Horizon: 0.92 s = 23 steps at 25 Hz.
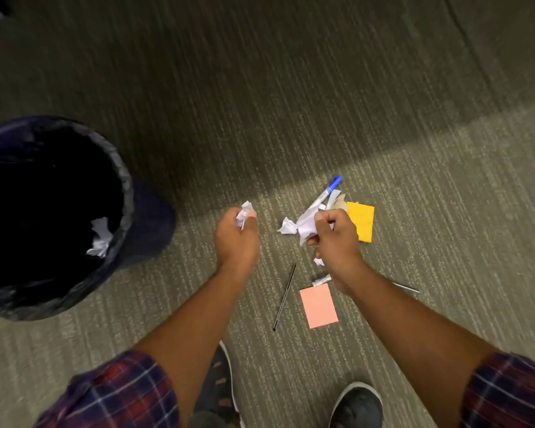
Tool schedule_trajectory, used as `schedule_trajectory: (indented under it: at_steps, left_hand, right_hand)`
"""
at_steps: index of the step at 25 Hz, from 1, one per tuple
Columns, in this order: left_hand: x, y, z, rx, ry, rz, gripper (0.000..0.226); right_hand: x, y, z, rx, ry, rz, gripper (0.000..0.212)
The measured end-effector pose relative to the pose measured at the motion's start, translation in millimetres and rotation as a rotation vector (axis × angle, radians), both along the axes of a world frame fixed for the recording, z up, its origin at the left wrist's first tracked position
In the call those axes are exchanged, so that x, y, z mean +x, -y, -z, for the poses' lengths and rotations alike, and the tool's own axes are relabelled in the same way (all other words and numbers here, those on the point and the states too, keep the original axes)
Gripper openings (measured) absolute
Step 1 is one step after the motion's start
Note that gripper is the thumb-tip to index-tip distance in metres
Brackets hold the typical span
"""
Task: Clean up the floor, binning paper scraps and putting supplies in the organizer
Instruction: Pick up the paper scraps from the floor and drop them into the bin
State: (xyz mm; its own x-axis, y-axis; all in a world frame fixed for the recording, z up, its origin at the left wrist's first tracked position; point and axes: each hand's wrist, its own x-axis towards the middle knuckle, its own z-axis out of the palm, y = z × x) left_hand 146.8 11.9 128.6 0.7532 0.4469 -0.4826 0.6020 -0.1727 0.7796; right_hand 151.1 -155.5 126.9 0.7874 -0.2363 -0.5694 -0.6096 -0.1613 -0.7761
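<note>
My left hand point(236, 239) is closed around a small crumpled white paper scrap point(244, 213). My right hand point(337, 239) grips a larger crumpled white paper wad point(300, 228) above the carpet. A black-lined bin point(124, 186) stands at the left with white paper point(99, 237) inside. On the floor lie a blue-capped marker point(329, 191), a yellow sticky pad point(361, 220), a pink sticky pad point(318, 305), a thin black pen point(284, 296), a small clear tube point(322, 280) and a tiny paper scrap point(318, 261). More paper bits point(335, 200) lie by the marker.
Grey-green striped carpet point(291, 103) spreads all around. A thin grey stick point(406, 287) pokes out from behind my right forearm. My two dark shoes point(357, 404) stand at the bottom edge. No organizer is in view.
</note>
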Motion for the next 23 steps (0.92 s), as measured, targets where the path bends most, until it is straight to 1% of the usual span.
schedule_trajectory:
  at_steps: [3,6,8,10,12,15,17,19,20,22,23]
  left_hand:
    - [-5,-32,-65,0.023,0.109,-0.057,0.029]
    - [-10,-78,-133,0.04,0.235,-0.152,0.031]
    - [-18,-119,-172,0.113,0.276,-0.221,0.03]
    - [-26,-162,-194,0.15,0.274,-0.311,0.026]
    - [-31,-202,-197,0.111,0.195,-0.43,0.024]
    - [-34,-246,-178,-0.01,-0.036,-0.56,0.024]
    - [-35,-264,-164,-0.084,-0.153,-0.574,0.014]
    - [-33,-284,-154,-0.084,-0.205,-0.542,0.013]
    - [-31,-291,-152,-0.078,-0.209,-0.529,0.012]
    - [-29,-307,-147,-0.105,-0.213,-0.521,0.014]
    - [-28,-313,-145,-0.137,-0.232,-0.516,0.019]
  right_hand:
    - [14,-47,-62,0.018,0.095,-0.031,0.012]
    - [26,-108,-124,0.124,0.19,-0.084,0.01]
    - [28,-153,-161,0.177,0.241,-0.162,0.011]
    - [26,-195,-187,0.196,0.28,-0.256,0.012]
    - [23,-234,-196,0.132,0.289,-0.364,0.012]
    - [14,-283,-185,0.049,0.17,-0.439,0.009]
    - [8,-303,-165,0.015,0.058,-0.474,0.006]
    - [6,-321,-153,0.031,-0.037,-0.479,0.004]
    - [8,-326,-152,0.045,-0.077,-0.482,0.01]
    - [13,-334,-155,0.059,-0.15,-0.516,0.035]
    - [15,-336,-157,0.074,-0.176,-0.521,0.044]
